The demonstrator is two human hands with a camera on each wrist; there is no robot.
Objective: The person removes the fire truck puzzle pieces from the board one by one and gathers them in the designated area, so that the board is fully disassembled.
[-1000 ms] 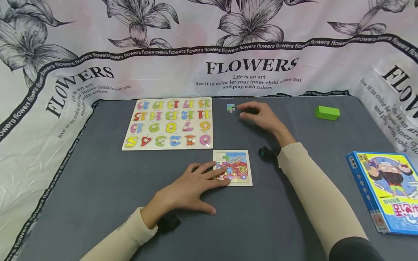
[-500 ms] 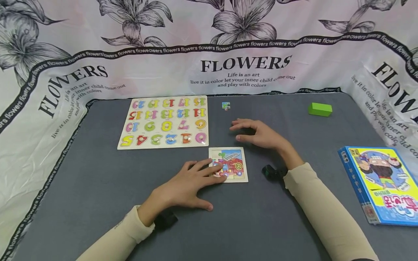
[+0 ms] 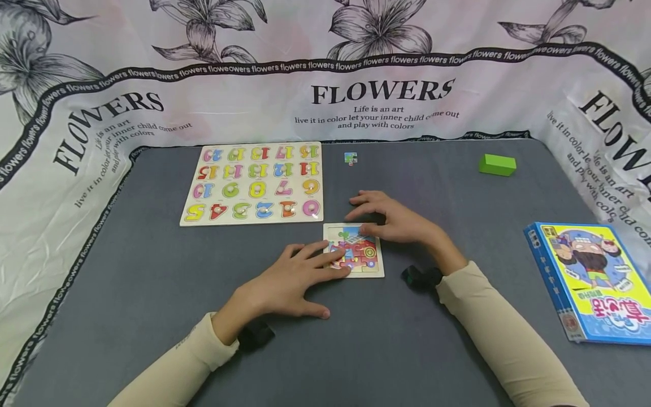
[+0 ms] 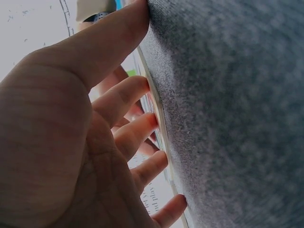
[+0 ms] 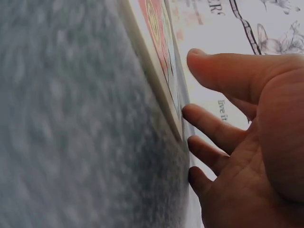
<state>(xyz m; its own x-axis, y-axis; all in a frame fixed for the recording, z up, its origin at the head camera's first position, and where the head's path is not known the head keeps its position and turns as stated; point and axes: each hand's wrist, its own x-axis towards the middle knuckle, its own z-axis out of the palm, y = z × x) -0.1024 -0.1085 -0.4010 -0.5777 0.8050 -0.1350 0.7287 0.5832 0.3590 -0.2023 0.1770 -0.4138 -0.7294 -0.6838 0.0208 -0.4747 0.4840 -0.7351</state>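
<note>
A small framed jigsaw puzzle (image 3: 373,270) with a red vehicle picture lies flat on the grey table. On its left side rest the spread fingers of my left hand (image 3: 287,285), which cover part of the picture. My right hand (image 3: 399,220) is at the puzzle's upper right corner, fingers loosely bent, with nothing held. In the right wrist view, the thumb (image 5: 228,71) and fingertips are close to the puzzle's frame (image 5: 154,76); whether they touch it I cannot tell. Beyond lies a loose jigsaw piece (image 3: 351,158), blue and green.
A number puzzle board (image 3: 251,183) lies at the back left, just behind the jigsaw. A green block (image 3: 497,164) stands at the back right. The blue and yellow box (image 3: 592,282) is at the far right. A flower-printed sheet (image 3: 244,113) borders the table's back.
My right hand has drawn back from beside the loose piece to the jigsaw's upper right corner. The left hand has stayed on the jigsaw. The head view has shifted slightly.
</note>
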